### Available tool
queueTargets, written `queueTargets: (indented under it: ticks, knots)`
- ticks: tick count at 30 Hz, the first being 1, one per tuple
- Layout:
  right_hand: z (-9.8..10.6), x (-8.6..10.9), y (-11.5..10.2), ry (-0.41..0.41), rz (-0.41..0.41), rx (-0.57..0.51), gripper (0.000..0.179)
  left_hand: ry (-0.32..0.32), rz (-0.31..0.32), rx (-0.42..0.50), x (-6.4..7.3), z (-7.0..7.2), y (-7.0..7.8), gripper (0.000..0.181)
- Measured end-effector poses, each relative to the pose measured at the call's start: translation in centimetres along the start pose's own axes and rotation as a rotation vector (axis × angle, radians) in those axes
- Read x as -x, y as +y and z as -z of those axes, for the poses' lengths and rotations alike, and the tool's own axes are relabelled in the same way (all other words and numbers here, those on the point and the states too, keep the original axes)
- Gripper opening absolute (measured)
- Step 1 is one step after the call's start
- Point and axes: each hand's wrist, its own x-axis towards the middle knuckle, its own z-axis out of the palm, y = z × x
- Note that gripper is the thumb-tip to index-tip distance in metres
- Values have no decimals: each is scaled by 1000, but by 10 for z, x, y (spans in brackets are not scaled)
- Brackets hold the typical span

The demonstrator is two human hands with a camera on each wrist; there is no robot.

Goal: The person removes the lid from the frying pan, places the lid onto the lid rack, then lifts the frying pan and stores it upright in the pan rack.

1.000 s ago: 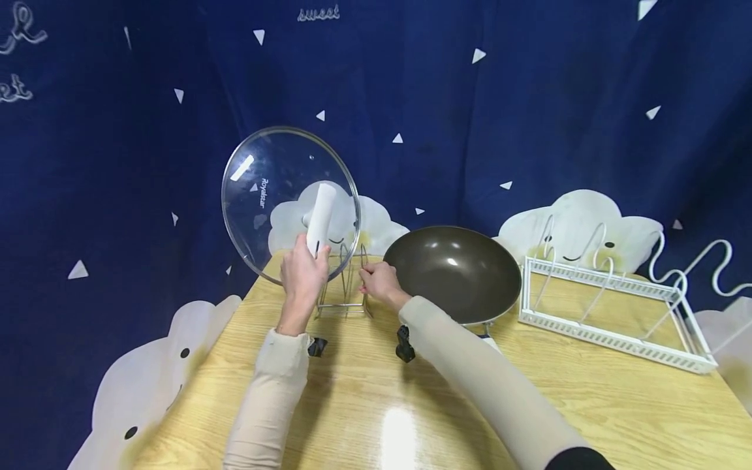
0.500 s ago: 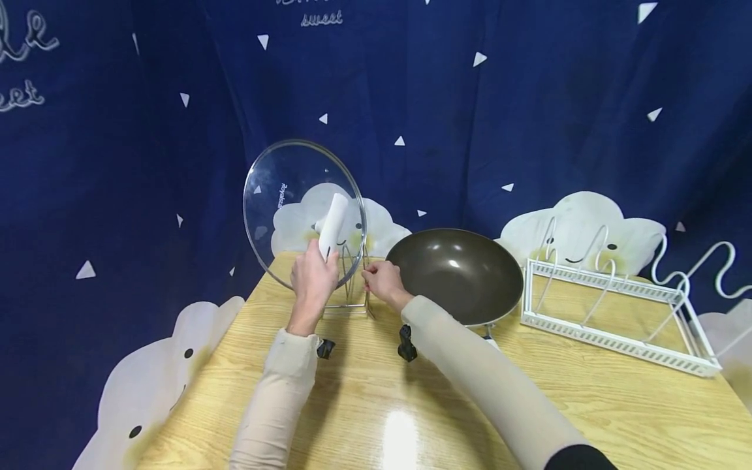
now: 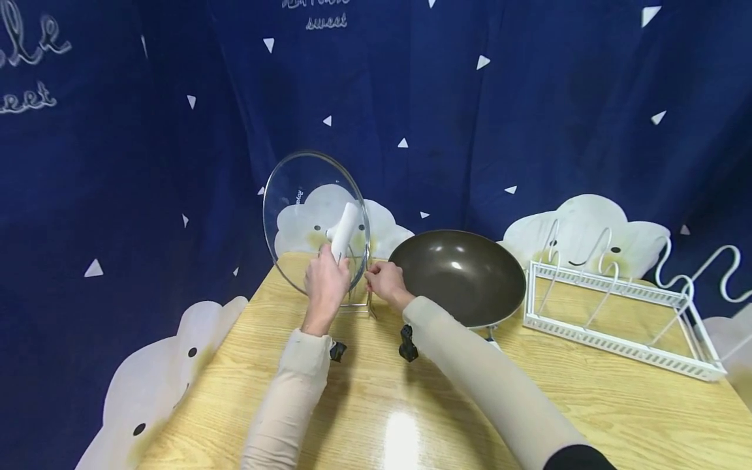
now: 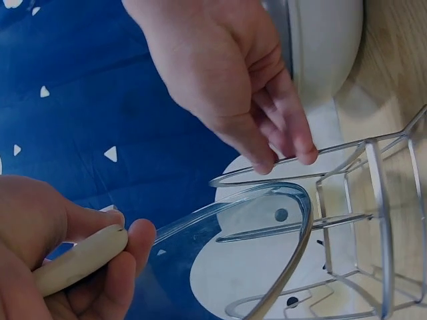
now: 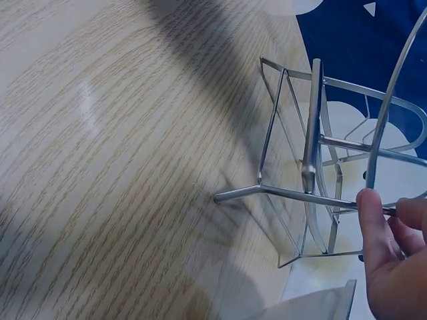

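Observation:
My left hand [image 3: 326, 282] grips the white handle [image 3: 344, 230] of a large round glass lid [image 3: 288, 225], which stands tilted on edge with its metal rim toward a small silver wire rack [image 3: 357, 307]. In the left wrist view, the lid's rim [image 4: 303, 243] overlaps the rack's upright loops. My right hand [image 3: 388, 281] pinches an outer wire of the rack between thumb and fingers, as the right wrist view shows beside the rack's frame [image 5: 313, 123]. The rack's far side is partly behind the lid and my left hand.
Just right of my right hand sits a wide dark-brown wok [image 3: 464, 274]. Farther right, a white rack [image 3: 617, 339] with tall wavy dividers stands on the wooden table [image 3: 364, 405]. A blue curtain [image 3: 446, 85] with white clouds hangs behind.
My left hand has carried the lid right and slightly down toward the wire rack, and the lid has turned more edge-on. My right hand keeps its place at the rack.

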Motion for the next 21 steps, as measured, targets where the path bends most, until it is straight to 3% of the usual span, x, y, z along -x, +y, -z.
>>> queueTargets:
  ticks: [8, 15, 21]
  knots:
    - [-1, -1, 2, -17, 15, 17, 11, -31, 22, -11, 4, -12, -3, 34]
    - [0, -3, 3, -56, 27, 34, 15, -2, 7, -27, 7, -20, -5, 34]
    - [0, -2, 3, -72, 9, 19, 16, -14, 16, -21, 9, -27, -8, 37]
